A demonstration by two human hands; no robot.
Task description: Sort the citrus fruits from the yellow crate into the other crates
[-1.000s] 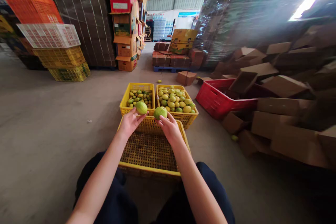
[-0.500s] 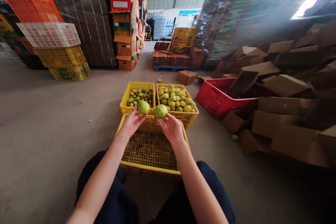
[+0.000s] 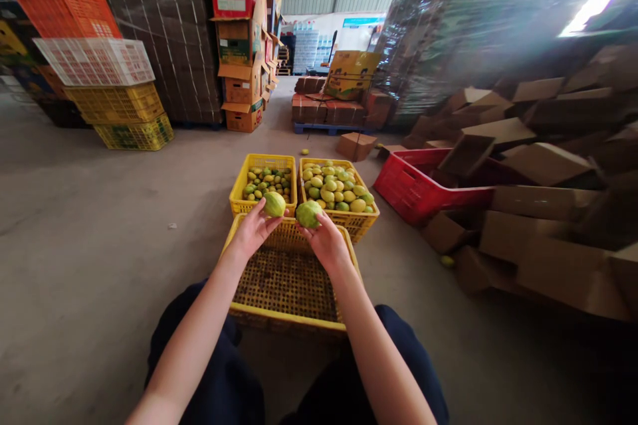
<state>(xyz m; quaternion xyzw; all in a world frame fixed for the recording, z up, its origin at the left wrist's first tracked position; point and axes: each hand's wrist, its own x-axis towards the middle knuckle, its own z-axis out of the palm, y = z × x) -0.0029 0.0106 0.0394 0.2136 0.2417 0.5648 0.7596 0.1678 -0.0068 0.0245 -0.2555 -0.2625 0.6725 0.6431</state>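
Observation:
My left hand [image 3: 253,231] holds a yellow-green fruit [image 3: 274,204] in its fingers. A greener, bumpy fruit [image 3: 308,214] rests in the fingers of my right hand [image 3: 326,239]. Both hands are above the far part of a yellow crate [image 3: 286,327] between my knees, its slatted bottom bare where it shows. Just beyond stand two more yellow crates: the left one [image 3: 238,187] holds small green and yellow fruits [image 3: 269,179], the right one [image 3: 362,226] larger yellow-green fruits [image 3: 336,187].
A red crate [image 3: 409,196] and a heap of cardboard boxes [image 3: 538,246] lie to the right. Stacked crates [image 3: 119,103] stand at the left, stacked cartons [image 3: 242,89] farther back. One loose fruit [image 3: 447,261] is on the floor by the boxes.
The view has shifted slightly. Both fruits are turned a little in my fingers, and both hands still hold them over the near crate.

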